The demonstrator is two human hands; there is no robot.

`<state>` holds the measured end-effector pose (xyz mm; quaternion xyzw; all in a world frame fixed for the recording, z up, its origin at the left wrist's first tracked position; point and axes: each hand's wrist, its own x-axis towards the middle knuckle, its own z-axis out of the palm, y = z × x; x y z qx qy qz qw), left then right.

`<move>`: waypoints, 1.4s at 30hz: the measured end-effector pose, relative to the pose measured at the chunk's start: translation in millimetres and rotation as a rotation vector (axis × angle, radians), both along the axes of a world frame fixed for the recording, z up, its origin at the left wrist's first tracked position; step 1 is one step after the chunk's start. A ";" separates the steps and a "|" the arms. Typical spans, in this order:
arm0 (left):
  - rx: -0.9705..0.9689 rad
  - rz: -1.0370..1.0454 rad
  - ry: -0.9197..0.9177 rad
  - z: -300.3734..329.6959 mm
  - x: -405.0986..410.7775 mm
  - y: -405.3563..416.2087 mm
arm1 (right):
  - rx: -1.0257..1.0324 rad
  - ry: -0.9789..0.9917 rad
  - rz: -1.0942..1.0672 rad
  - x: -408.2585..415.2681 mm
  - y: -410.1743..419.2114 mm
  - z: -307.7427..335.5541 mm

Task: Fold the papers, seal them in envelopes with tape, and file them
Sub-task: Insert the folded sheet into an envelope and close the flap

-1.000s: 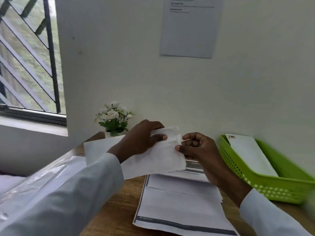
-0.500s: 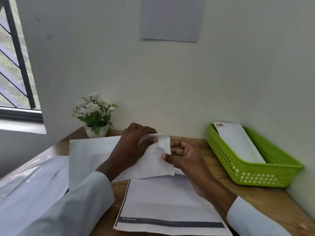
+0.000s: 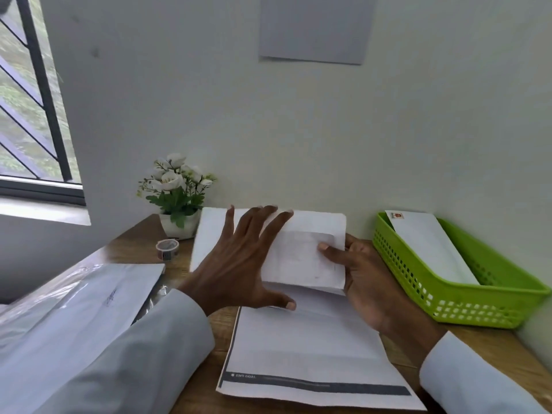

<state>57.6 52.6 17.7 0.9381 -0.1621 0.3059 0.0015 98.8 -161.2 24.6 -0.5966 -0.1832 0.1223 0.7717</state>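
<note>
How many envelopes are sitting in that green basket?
1: a white envelope leans inside the green basket at the desk's right. Others could lie hidden beneath it.

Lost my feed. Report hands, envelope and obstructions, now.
Left hand flat, fingers spread on envelope. Right hand grips its right edge, thumb on top. Tape roll untouched by flower pot. Green basket unobstructed.
</note>
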 end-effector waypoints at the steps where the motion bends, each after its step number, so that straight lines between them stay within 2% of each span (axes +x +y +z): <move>1: 0.016 0.017 0.011 -1.1 1.3 1.7 | 0.028 0.006 0.012 0.5 -1.1 2.2; 9: 0.046 0.014 0.026 5.4 -1.9 5.8 | 0.054 -0.038 0.102 1.4 -9.5 14.1; 15: 0.160 0.056 -0.058 3.1 -0.6 0.3 | -0.041 0.011 0.224 -2.8 -16.2 12.0; 25: 0.179 0.045 -0.030 2.8 -1.6 -2.5 | -0.105 0.023 0.374 -12.6 -20.1 16.9; 28: 0.207 0.065 -0.045 3.6 -2.0 -0.9 | -0.148 0.012 0.357 -10.5 -18.9 16.1; 34: 0.173 0.052 -0.034 3.8 -2.7 1.7 | -0.089 0.028 0.147 -5.9 -13.8 16.2; 42: 0.127 0.041 -0.074 7.0 -4.1 0.6 | 0.076 0.111 0.177 -3.0 -14.3 21.6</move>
